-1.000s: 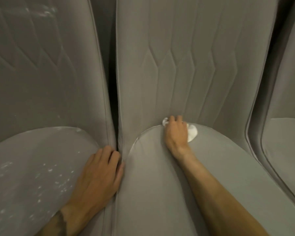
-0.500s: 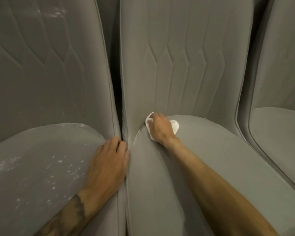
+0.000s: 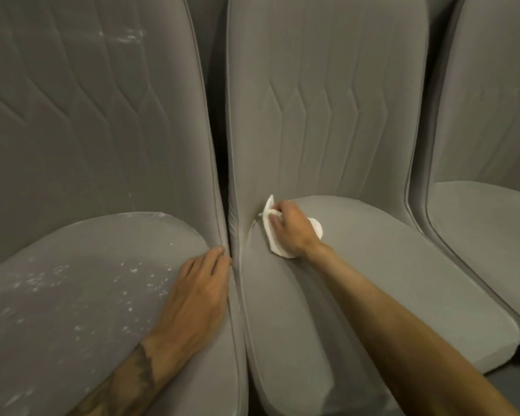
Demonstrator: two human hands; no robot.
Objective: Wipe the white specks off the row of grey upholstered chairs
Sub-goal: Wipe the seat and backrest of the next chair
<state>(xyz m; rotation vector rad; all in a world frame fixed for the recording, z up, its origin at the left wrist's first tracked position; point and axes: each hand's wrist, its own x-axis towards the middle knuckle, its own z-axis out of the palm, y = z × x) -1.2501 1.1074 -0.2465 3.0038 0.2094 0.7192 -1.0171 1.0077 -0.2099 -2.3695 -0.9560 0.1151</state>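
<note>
Three grey upholstered chairs stand side by side. The left chair's seat (image 3: 72,295) carries several white specks (image 3: 138,277), and more white marks (image 3: 123,37) smear its backrest. My right hand (image 3: 291,226) holds a white cloth (image 3: 275,244) and presses it on the middle chair's seat (image 3: 373,280), at the back left where the seat meets the backrest. My left hand (image 3: 198,295) rests flat, fingers straight, on the right edge of the left seat, its fingertips at the gap between the two chairs.
A third grey chair (image 3: 487,223) shows at the right edge. A narrow dark gap (image 3: 221,163) separates the left and middle backrests. The middle seat's front edge (image 3: 493,340) drops to a dark floor.
My right hand has slid the cloth to the left along the back of the middle seat, toward the corner. My left hand has stayed on the left seat's edge.
</note>
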